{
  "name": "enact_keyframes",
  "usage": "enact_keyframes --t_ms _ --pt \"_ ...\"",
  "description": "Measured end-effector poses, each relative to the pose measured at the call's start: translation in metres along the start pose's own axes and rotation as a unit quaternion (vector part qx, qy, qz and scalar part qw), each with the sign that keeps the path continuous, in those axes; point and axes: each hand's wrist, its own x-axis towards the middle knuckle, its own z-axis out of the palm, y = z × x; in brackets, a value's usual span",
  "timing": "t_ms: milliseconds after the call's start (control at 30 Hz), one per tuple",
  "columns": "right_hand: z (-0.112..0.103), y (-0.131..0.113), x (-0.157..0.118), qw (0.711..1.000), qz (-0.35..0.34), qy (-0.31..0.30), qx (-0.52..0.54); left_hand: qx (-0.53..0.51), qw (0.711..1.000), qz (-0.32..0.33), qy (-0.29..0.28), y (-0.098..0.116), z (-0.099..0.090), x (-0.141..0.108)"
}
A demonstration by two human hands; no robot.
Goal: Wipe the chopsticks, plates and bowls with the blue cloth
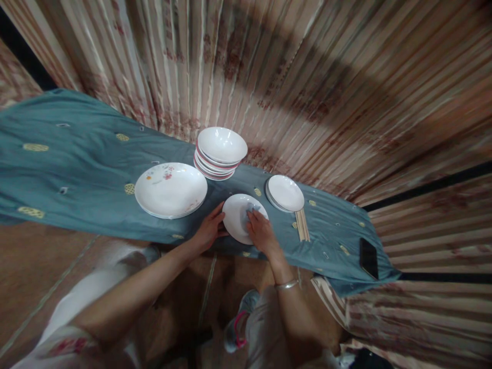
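A small white plate (234,218) is in front of me near the table's front edge. My left hand (210,228) grips its left rim, thumb on top and fingers along the side. On the plate's right part, my right hand (261,231) presses a bluish-grey cloth (251,208) against the surface, fingers closed on it. Much of the cloth is hidden under that hand. To the left lie large oval plates (172,192) in a stack, the top one with a flower pattern. Small white plates (286,193) are stacked on the right.
Behind stands a tall stack of white bowls (223,146) with red rims. Wooden chopsticks (302,225) lie beside the small plates. A black phone (368,258) rests near the right end of the teal tablecloth (96,179). A patterned curtain (269,77) hangs close behind the table.
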Motion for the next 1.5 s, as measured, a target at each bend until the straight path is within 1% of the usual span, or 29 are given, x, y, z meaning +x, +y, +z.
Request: enact_keyframes --t_ms 167,400,500,600,733,933,1067,1167,1233,1300,1400,1500 --pt "-0.011 0.0 -0.019 1.0 0.017 -0.012 -0.023 0.001 1.0 -0.001 -0.002 0.0 -0.001 0.0" --pt "-0.028 -0.005 -0.036 0.998 -0.002 -0.059 0.005 0.004 1.0 0.006 -0.006 -0.002 -0.003 0.002" --pt "-0.032 -0.006 -0.041 0.996 -0.028 -0.073 0.04 0.007 1.0 0.008 -0.005 -0.002 -0.003 0.002" --pt "-0.031 -0.005 -0.043 0.99 -0.063 -0.084 0.097 0.003 1.0 0.006 0.0 -0.002 -0.002 0.002" --pt "-0.027 -0.007 -0.044 0.977 -0.074 -0.09 0.181 0.004 1.0 0.008 0.002 -0.002 -0.001 0.002" --pt "-0.016 -0.022 -0.039 0.961 -0.066 -0.051 0.265 0.008 1.0 0.017 0.002 -0.002 -0.001 0.001" --pt "-0.008 -0.032 -0.033 0.955 -0.071 -0.029 0.286 0.01 1.0 0.022 0.008 -0.005 -0.002 0.003" --pt "-0.005 -0.039 -0.028 0.952 -0.07 -0.013 0.297 -0.004 0.999 0.045 -0.003 -0.007 -0.002 0.006" --pt "-0.003 -0.045 -0.024 0.952 -0.07 -0.002 0.299 -0.024 0.998 0.06 0.001 -0.008 -0.002 0.007" --pt "-0.002 -0.051 -0.018 0.953 -0.07 0.005 0.293 -0.034 0.998 0.054 0.017 -0.007 -0.001 0.007" --pt "0.0 -0.059 -0.008 0.959 -0.069 0.018 0.274 -0.03 0.998 0.027 0.038 -0.007 -0.001 0.006" --pt "0.004 -0.062 0.005 0.965 -0.075 0.031 0.25 -0.034 0.999 0.009 0.029 -0.007 -0.002 0.006"
